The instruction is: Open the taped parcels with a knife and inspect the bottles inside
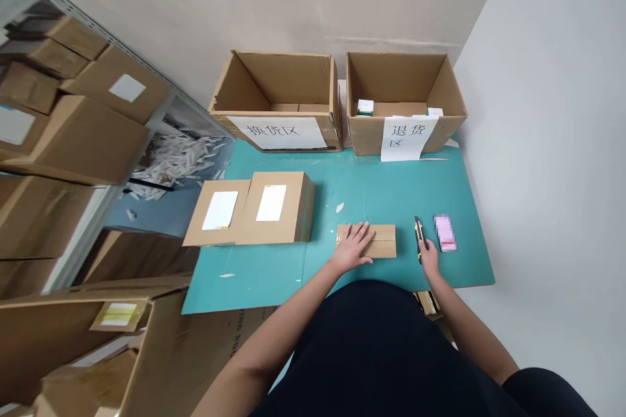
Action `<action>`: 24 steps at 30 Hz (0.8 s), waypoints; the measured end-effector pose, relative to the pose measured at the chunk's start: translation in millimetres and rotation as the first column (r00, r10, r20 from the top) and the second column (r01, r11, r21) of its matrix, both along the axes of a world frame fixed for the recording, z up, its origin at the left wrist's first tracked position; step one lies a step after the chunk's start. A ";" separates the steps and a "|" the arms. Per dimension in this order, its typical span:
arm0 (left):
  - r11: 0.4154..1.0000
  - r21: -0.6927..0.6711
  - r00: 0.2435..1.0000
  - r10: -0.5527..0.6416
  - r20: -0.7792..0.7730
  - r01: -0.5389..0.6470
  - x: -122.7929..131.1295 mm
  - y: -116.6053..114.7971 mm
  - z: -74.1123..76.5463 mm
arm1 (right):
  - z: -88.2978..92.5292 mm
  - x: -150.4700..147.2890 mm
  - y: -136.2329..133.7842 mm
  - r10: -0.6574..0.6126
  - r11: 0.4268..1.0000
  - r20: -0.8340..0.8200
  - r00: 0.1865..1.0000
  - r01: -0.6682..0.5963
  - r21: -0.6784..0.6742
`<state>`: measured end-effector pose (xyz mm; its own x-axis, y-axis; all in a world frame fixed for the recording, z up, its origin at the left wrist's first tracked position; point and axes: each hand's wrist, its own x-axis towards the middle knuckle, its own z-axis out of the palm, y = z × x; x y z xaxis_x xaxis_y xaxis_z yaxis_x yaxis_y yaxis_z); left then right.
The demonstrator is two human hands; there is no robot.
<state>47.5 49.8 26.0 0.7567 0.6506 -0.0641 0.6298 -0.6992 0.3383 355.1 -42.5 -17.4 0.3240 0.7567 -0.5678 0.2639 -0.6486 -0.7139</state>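
Note:
A small brown cardboard box (384, 242) lies near the front of the green-topped table (376, 189). My left hand (353, 247) rests on its left part with the fingers spread. To the right of the box, my right hand (429, 258) grips a black and yellow utility knife (419, 238), its tip pointing away from me. Just beyond that hand on the right lies a phone (445, 233) with a pink, blurred face.
Two open cartons with paper signs, the left one (220, 115) and the right one (364, 137), stand at the back. Two labelled boxes (288, 208) sit at the table's left. Shelved cartons (83, 137) and a large open carton (166, 345) flank the left side. A white wall (548, 143) borders the right.

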 end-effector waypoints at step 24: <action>0.990 0.003 0.990 0.141 0.008 -0.141 -24.4 -39.7 16.9 | -8.5 -3.6 32.2 -0.006 0.999 0.563 0.826 -0.020 0.041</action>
<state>23.1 10.1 42.9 0.6579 0.7511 -0.0558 0.7196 -0.6050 0.3409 351.5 -10.3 -25.9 0.5719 0.7796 -0.2554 0.6332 -0.6174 -0.4668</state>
